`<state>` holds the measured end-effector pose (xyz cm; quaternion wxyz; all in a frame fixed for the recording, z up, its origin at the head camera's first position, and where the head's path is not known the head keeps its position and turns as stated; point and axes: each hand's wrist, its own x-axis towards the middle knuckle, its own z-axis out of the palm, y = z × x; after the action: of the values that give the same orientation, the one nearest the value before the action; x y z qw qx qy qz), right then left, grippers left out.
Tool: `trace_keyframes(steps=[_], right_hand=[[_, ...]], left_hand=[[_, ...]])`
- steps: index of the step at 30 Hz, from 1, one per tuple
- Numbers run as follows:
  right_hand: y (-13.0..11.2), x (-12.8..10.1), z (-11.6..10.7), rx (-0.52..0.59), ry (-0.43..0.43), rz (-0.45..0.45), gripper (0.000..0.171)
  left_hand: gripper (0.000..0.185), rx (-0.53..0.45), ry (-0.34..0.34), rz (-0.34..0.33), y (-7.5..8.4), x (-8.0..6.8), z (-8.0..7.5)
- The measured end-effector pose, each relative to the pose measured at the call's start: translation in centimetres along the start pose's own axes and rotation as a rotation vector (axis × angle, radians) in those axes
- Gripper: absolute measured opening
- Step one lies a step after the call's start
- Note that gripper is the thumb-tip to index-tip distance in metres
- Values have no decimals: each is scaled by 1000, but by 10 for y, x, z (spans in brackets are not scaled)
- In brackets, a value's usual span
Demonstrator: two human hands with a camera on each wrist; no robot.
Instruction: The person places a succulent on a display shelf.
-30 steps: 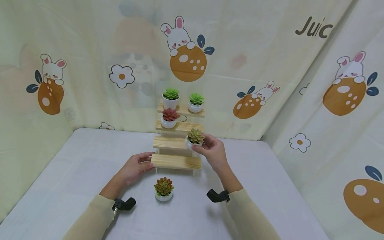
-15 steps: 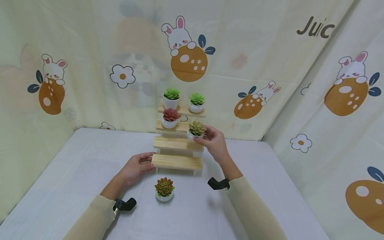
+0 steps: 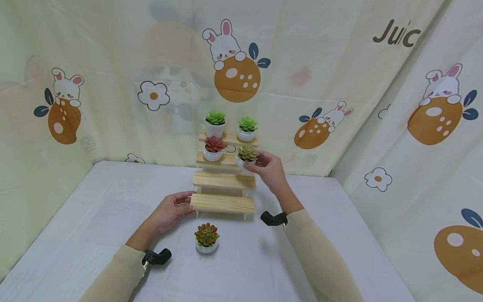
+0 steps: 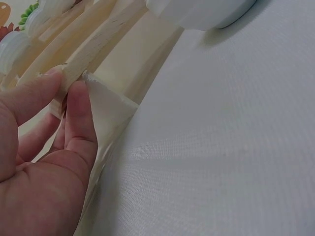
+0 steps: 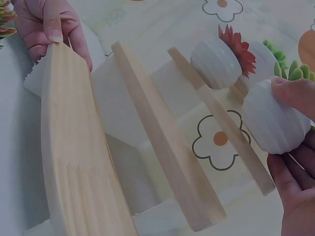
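My right hand [image 3: 271,171] grips the white pot of a pale green succulent [image 3: 247,153] by its side. It is at the right end of the second shelf from the top of a stepped wooden stand [image 3: 222,203]; whether the pot touches the board I cannot tell. The right wrist view shows thumb and fingers around the ribbed white pot [image 5: 275,118]. My left hand [image 3: 173,211] pinches the left end of the lowest board, as the left wrist view shows with the board [image 4: 74,73] between thumb and fingers. A red succulent [image 3: 214,148] sits left on that second shelf.
Two green succulents, a taller-potted one [image 3: 215,123] and a smaller one [image 3: 247,128], stand on the top shelf. A reddish-green succulent [image 3: 206,238] stands on the white-covered table [image 3: 241,268] before the stand. A printed curtain [image 3: 279,92] hangs close behind.
My right hand has lifted the pale green succulent from around the third shelf's height to the second shelf from the top. My left hand stays on the lowest board.
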<state>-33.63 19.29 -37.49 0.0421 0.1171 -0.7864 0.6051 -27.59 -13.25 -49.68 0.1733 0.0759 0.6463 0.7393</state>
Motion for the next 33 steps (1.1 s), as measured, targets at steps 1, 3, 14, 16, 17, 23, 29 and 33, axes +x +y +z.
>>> trace_keyframes(steps=[1,3,14,16,17,23,29,33], right_hand=[[1,2,0,-7,2,-1,54],[2,5,0,-15,6,-1,53],[3,21,1,-33,43,9,50],[4,22,0,-41,43,7,49],[4,23,0,-46,41,7,48],[5,23,1,-57,36,6,47],[4,23,2,-64,38,17,48],[4,24,2,-62,40,20,47]], left_hand=[[62,1,-2,0,0,0,0],[62,3,-3,-1,0,0,0],[62,7,18,-24,2,0,2],[62,15,13,-22,1,0,2],[62,15,15,-23,1,0,2],[61,13,22,-29,1,0,1],[62,-2,0,-6,0,0,0],[63,-11,-12,5,-1,0,-1]])
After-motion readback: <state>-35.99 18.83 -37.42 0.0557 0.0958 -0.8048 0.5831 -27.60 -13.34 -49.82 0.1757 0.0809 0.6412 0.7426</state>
